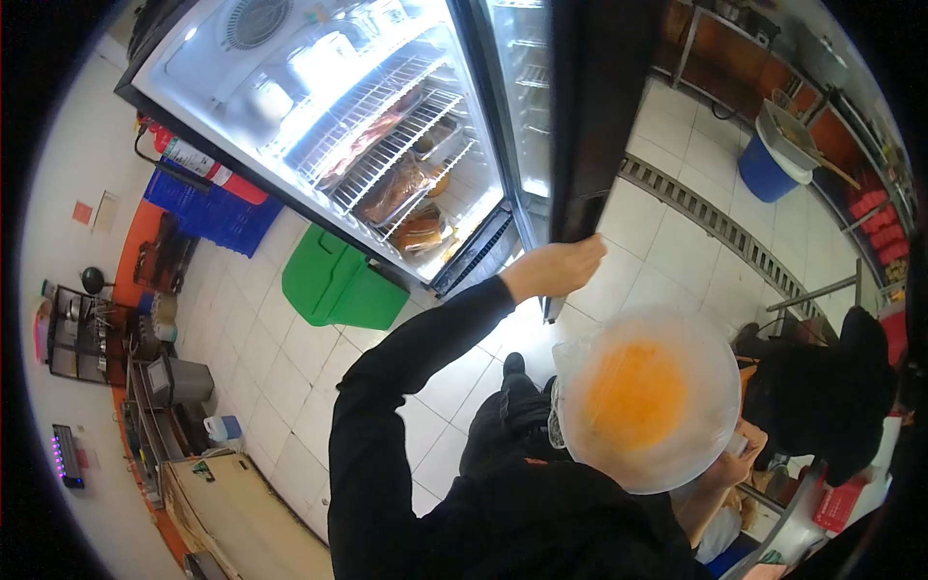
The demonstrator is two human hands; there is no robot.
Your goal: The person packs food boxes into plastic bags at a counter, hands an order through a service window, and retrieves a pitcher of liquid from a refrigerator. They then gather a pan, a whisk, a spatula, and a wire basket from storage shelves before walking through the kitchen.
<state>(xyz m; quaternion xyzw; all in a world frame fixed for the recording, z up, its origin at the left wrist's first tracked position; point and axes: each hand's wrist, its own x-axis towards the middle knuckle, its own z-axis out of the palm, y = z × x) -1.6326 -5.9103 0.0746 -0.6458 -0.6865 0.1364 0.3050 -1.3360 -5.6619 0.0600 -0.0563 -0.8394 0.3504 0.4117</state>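
Holding a big translucent bowl in front of the body with the right hand, closed on the lower right edge; seeing some orange contents in there, kinda hazy, so can't tell what exactly; also spotting crinkly clear plastic along the bowl's left side.

Got the left hand up at the lower edge of the black fridge door, with fingers curled in, but can't tell tbh whether gripping or just pressing; just beside the bowl, on the fridge side.

Looking into a wide-open, brightly lit fridge, with wrapped packages sitting on wire shelves; down by its base, a green bin on the tiled floor, then a blue crate and a red fire extinguisher farther left; over on the right, a floor drain, a blue bucket and, near the bowl, a person in black.
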